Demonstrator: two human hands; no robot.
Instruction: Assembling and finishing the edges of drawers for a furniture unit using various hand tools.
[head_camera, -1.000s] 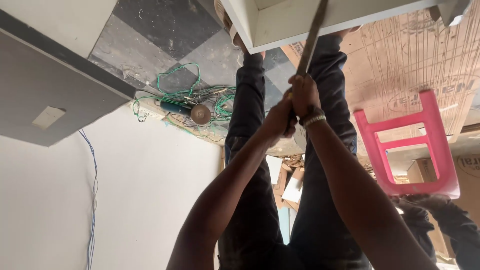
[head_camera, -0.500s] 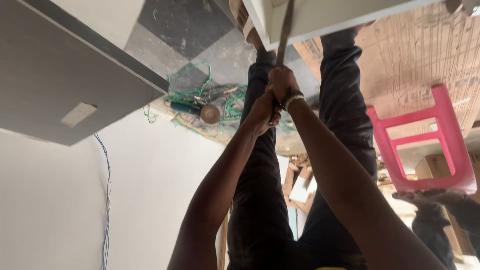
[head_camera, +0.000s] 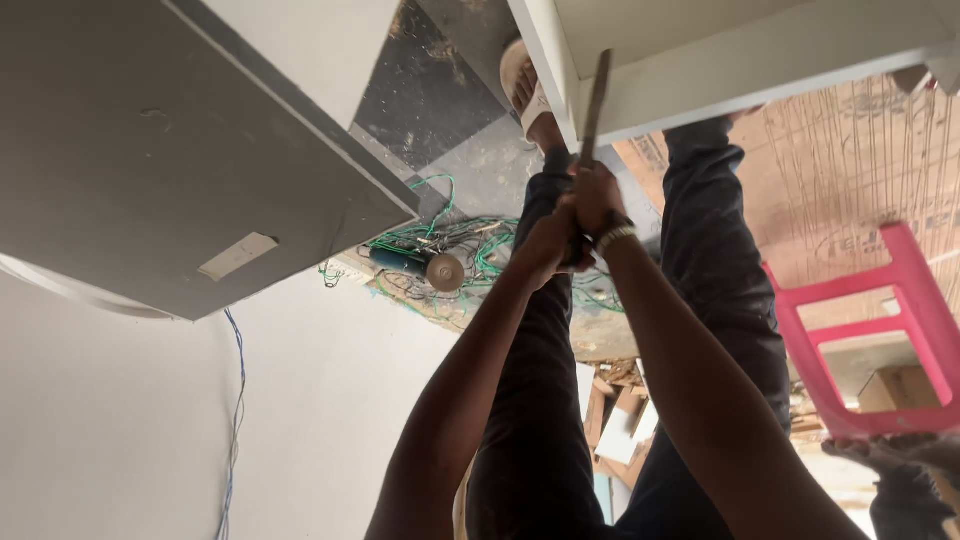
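Observation:
Both of my hands are clasped on the handle of a long flat metal blade (head_camera: 594, 100). My left hand (head_camera: 546, 243) sits lower on it. My right hand (head_camera: 598, 196), with a band on its wrist, grips just above. The blade runs up from my hands and lies against the edge of a white board (head_camera: 740, 60) at the top of the view. My dark-trousered legs stretch past my hands, and one foot in a pale sandal (head_camera: 520, 85) rests by the board's left end.
An angle grinder (head_camera: 415, 265) lies on the floor in a tangle of green cable (head_camera: 480, 245). A big grey panel (head_camera: 150, 150) fills the left. A pink plastic chair (head_camera: 880, 330) and flattened cardboard (head_camera: 850, 170) lie on the right, wood scraps (head_camera: 615, 400) below.
My hands and the blade have slid left and a little up in the view, keeping their grip. The grey panel now fills more of the left side.

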